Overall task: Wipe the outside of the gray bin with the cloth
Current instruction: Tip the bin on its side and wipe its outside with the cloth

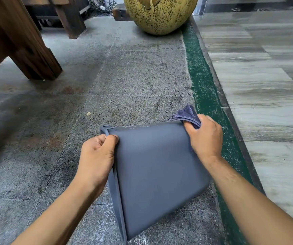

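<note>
The gray bin lies tipped on its side above the granite floor, rim to the left, base to the right. My left hand grips the rim at its upper left edge, fingers curled over it. My right hand holds a folded blue-gray cloth and presses it against the bin's upper right corner near the base. Part of the cloth sticks out above my fingers. The bin's opening is hidden from view.
A dark wooden table leg stands at the upper left. A large speckled yellow-green pot sits at the top centre. A green painted strip and a raised stone ledge run along the right.
</note>
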